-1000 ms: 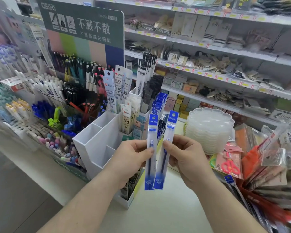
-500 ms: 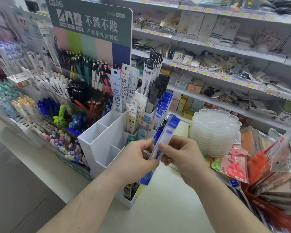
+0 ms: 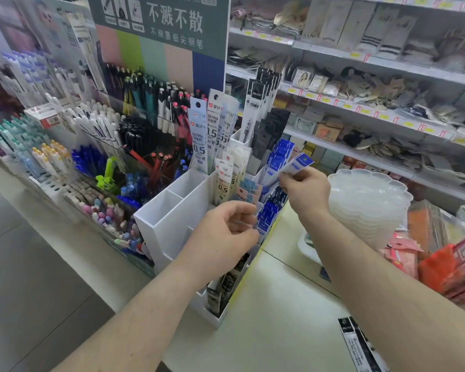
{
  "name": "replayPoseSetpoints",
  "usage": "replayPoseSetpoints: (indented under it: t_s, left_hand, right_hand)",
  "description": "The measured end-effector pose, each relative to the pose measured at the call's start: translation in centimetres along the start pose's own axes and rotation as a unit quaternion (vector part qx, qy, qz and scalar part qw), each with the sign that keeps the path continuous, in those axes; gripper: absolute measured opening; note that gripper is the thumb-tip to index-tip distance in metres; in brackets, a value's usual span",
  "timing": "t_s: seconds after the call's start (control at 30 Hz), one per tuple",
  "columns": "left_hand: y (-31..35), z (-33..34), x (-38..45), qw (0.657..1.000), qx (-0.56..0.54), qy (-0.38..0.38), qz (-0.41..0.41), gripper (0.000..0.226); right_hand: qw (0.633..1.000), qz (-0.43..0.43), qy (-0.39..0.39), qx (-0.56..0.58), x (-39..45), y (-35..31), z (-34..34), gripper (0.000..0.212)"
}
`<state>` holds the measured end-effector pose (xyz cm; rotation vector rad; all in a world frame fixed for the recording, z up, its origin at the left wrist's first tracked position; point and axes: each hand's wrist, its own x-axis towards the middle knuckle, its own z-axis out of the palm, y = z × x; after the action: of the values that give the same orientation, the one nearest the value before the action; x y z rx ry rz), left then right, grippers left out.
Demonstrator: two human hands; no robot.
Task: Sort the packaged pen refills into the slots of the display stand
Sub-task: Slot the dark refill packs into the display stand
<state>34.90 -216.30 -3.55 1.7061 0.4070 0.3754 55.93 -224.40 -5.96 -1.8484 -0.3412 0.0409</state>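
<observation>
At the far left, racks of pens (image 3: 97,135) are standing in rows, with a green sign (image 3: 161,22) rising behind them. Next to these, the white display stand (image 3: 172,218) is sitting on the pale counter (image 3: 266,318); its two nearest left slots are showing only bare white walls, while the slots farther back are holding white refill packs (image 3: 199,138) printed with 0.5.

Your left hand (image 3: 223,237) is hovering in front of the stand's middle, its fingers loosely curled and gripping nothing that can be seen. Its fingertips are lying just beside a row of blue-headed refill packs (image 3: 269,213) already standing in a slot on the stand's right side.

To the right of that, your right hand (image 3: 304,191) is pinching packaged refills with blue header cards (image 3: 293,163) between thumb and fingers. They are tilting up to the right, with the lower end pointing down toward the blue packs in the upper right slots; motion blur makes it hard to tell how many packs you are holding.

Farther right, a stack of clear scalloped trays (image 3: 371,200) is sitting on the counter, with orange and pink packaged goods (image 3: 440,264) beside it. Black refill packs (image 3: 360,342) are lying flat at the counter's near right edge.
</observation>
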Motion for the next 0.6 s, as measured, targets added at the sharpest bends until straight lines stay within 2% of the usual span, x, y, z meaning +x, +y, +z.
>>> replayPoseSetpoints:
  t_s: [0.13,0.27,0.5,0.6]
  left_hand:
    - [0.0,-0.2,0.0,1.0,0.006,0.002,0.004,0.032]
    - [-0.4,-0.2,-0.2,1.0,0.02,-0.003,-0.003,0.028]
    - [-1.2,0.6,-0.4,1.0,0.02,-0.02,-0.008,0.024]
    - [-1.7,2.0,-0.4,0.999,0.008,-0.041,-0.01,0.024]
  right_hand:
    - [0.988,0.01,-0.062,-0.142,1.2,2.0,2.0,0.01]
    - [0.972,0.052,-0.092,-0.21,1.8,3.3,3.3,0.018]
    - [0.969,0.059,-0.11,-0.213,1.9,3.1,3.9,0.011]
    - [0.973,0.054,-0.108,-0.198,0.4,3.5,2.4,0.031]
